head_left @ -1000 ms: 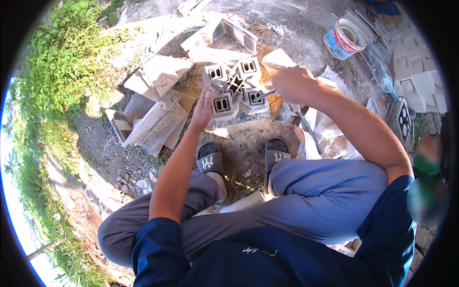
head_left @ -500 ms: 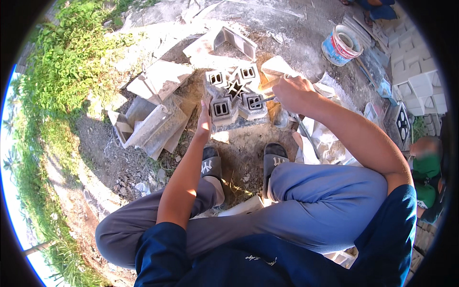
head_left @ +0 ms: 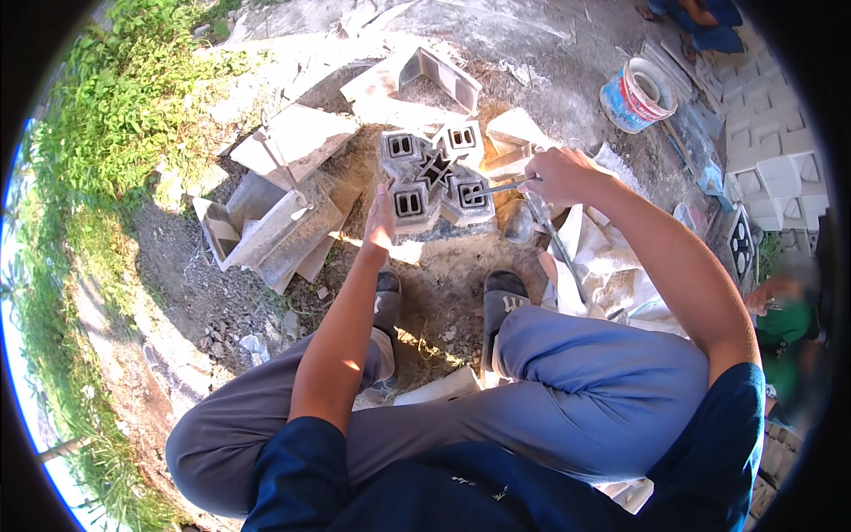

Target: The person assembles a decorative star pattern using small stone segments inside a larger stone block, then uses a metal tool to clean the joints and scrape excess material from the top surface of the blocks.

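Note:
A pale concrete breeze block [head_left: 422, 197], with an X shape in its middle and slotted squares at its corners, lies face up before my feet. Against its left side rests my left hand [head_left: 381, 219], fingers stretched along the edge. My right hand [head_left: 567, 177] is closed round a thin metal rod-like tool [head_left: 507, 187]. The tool's tip reaches the slots of the block's near right corner; its exact kind is hidden by the fist and too small to tell.
Angled mould pieces [head_left: 284, 232] lie to the left, and another V-shaped piece [head_left: 417, 75] sits beyond the block. On the right are a long metal bar [head_left: 567, 257], plastic sheeting [head_left: 612, 257], a bucket [head_left: 636, 97] and stacked white blocks [head_left: 771, 168]. Other people are at the right edge.
My right hand has drawn back slightly to the right, showing more of the tool, whose tip stays at the same corner. My left hand keeps its place by the block.

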`<state>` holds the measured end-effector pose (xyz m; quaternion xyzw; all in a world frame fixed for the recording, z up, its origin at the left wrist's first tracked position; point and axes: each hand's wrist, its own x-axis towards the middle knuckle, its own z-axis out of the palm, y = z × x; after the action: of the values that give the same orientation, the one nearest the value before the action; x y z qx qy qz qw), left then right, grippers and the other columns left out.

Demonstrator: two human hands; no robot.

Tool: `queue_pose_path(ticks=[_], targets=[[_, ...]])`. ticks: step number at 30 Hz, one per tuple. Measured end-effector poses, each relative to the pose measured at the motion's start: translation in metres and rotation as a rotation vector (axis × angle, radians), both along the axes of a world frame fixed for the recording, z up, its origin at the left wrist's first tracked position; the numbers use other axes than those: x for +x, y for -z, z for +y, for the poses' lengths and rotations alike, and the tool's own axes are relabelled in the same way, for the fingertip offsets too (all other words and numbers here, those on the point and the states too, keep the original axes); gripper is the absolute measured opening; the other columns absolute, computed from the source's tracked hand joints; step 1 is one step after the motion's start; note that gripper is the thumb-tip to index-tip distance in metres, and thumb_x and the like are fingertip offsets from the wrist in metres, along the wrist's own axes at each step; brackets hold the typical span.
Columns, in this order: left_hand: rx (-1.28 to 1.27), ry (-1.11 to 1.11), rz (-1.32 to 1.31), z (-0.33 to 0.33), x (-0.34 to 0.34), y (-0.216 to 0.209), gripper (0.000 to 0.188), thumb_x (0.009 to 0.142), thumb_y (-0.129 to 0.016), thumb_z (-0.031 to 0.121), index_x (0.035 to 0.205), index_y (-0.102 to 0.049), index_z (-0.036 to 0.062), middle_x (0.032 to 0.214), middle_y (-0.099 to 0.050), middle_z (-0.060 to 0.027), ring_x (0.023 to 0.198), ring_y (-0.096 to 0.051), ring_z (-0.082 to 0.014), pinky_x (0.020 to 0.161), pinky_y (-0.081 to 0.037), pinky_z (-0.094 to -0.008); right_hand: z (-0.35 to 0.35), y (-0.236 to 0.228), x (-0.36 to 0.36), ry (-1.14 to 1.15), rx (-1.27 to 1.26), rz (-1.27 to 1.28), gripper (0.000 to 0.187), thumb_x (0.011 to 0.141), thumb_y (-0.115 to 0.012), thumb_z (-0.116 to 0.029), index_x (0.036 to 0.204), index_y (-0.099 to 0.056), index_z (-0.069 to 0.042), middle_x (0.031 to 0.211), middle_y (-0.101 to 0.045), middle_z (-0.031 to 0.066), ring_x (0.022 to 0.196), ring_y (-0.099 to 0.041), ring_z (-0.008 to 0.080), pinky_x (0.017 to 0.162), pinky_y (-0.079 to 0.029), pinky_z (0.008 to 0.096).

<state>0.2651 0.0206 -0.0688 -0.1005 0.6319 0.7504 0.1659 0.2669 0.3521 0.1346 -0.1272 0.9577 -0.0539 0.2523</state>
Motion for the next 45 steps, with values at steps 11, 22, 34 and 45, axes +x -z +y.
queue_pose_path(ticks=[11, 22, 34, 45], targets=[[-0.158, -0.131, 0.028, 0.008, 0.012, -0.014, 0.071, 0.113, -0.024, 0.052, 0.150, -0.048, -0.0034, 0.150, -0.055, -0.0142, 0.138, -0.050, -0.0255, 0.119, -0.033, -0.0345, 0.041, 0.095, 0.014, 0.607, -0.584, 0.007, 0.059, 0.100, -0.063, -0.054, 0.077, -0.055, 0.000, 0.066, -0.043, 0.0013, 0.066, -0.038, 0.0162, 0.062, -0.038, 0.0379], [0.133, -0.300, 0.100, 0.025, 0.030, 0.019, 0.083, 0.109, -0.008, 0.062, 0.155, -0.042, 0.0020, 0.157, -0.047, -0.0129, 0.147, -0.040, -0.0251, 0.125, -0.024, -0.0382, -0.030, 0.209, 0.031, 1.137, -1.210, 0.177, 0.030, 0.108, -0.059, -0.032, 0.092, -0.072, -0.010, 0.060, -0.044, -0.0098, 0.052, -0.037, -0.0003, 0.047, -0.022, 0.0205], [0.144, -0.307, 0.012, 0.009, 0.036, 0.035, 0.076, 0.111, -0.019, 0.057, 0.159, -0.034, 0.0006, 0.161, -0.042, -0.0123, 0.149, -0.039, -0.0249, 0.126, -0.022, -0.0390, -0.075, 0.209, 0.056, 1.054, -0.985, 0.349, 0.032, 0.106, -0.060, -0.023, 0.103, -0.075, 0.005, 0.064, -0.058, 0.0020, 0.059, -0.048, 0.0076, 0.053, -0.039, 0.0333], [0.049, -0.236, 0.123, 0.011, 0.043, 0.021, 0.078, 0.110, -0.015, 0.061, 0.159, -0.035, 0.0026, 0.163, -0.040, -0.0108, 0.152, -0.034, -0.0239, 0.127, -0.019, -0.0414, -0.063, 0.217, 0.062, 1.020, -0.970, 0.329, 0.039, 0.105, -0.063, -0.030, 0.085, -0.070, 0.003, 0.061, -0.049, -0.0014, 0.059, -0.041, 0.0067, 0.052, -0.034, 0.0324]])
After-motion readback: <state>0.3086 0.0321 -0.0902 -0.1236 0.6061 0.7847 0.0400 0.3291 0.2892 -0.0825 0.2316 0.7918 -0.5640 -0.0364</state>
